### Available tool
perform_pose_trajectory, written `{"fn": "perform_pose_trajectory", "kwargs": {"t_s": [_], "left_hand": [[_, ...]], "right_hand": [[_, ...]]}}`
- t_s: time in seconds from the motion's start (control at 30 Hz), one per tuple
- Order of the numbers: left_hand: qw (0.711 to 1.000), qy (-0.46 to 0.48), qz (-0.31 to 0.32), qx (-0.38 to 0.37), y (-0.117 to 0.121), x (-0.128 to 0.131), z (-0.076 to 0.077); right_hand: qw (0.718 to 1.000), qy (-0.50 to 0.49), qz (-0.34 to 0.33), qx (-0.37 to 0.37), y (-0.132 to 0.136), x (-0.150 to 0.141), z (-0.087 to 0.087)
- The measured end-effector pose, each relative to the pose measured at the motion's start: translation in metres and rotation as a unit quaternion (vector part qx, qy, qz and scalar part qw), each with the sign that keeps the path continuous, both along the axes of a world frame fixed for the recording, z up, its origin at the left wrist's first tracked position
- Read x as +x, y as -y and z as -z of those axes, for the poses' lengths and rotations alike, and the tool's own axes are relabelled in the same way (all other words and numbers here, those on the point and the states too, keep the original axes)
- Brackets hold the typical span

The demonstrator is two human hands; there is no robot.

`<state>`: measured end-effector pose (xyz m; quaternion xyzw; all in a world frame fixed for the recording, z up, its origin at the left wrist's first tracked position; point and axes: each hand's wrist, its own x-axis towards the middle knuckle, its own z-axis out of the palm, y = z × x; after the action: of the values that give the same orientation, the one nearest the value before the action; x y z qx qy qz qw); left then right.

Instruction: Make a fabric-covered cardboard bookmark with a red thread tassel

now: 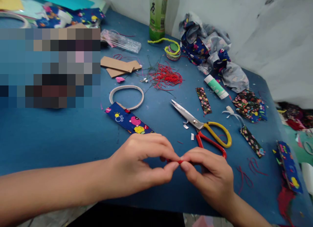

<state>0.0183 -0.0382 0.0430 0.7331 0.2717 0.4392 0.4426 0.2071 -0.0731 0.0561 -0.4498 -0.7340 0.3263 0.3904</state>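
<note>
My left hand and my right hand meet low over the blue table. Both pinch a short piece of red thread between thumb and forefinger, fingertips almost touching. Just behind my left hand lies a blue fabric strip with cartoon prints. Scissors with one yellow and one red handle lie just beyond my right hand, blades pointing left and away.
A white ring, cardboard pieces, a tangle of red thread, a glue stick, floral fabric strips, crumpled cloth and a green bottle spread across the table. More fabric strips lie at the right edge.
</note>
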Motion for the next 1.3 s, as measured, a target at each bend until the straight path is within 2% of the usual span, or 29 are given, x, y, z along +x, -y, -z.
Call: {"fn": "perform_pose_trajectory", "kwargs": {"t_s": [0.27,0.4,0.57,0.73,0.83,1.17,1.3], "left_hand": [[0.997,-0.039,-0.025,0.054,-0.0003,0.0005,-0.0013],[0.998,-0.048,-0.025,0.044,-0.0005,0.0015,-0.0003],[0.999,-0.044,-0.019,-0.019,-0.0012,0.0010,0.0012],[0.987,-0.048,0.037,-0.152,-0.0057,-0.0014,-0.0009],[0.982,-0.022,0.060,-0.179,-0.0083,-0.0014,-0.0017],[0.989,-0.043,0.035,-0.135,-0.0047,-0.0010,-0.0021],[0.994,-0.055,0.009,-0.096,-0.0033,0.0015,0.0005]], "right_hand": [[0.998,0.035,0.003,0.048,-0.0008,-0.0023,-0.0005],[0.998,0.037,0.000,0.060,0.0001,-0.0045,0.0000],[0.997,0.035,0.006,0.063,-0.0001,-0.0042,0.0002],[0.999,0.017,0.023,0.025,-0.0021,-0.0020,-0.0006],[0.999,0.007,0.037,-0.003,-0.0025,-0.0014,-0.0024],[1.000,0.003,0.021,-0.004,-0.0018,-0.0026,-0.0003],[0.999,0.026,0.020,0.027,-0.0021,-0.0034,0.0004]]}}
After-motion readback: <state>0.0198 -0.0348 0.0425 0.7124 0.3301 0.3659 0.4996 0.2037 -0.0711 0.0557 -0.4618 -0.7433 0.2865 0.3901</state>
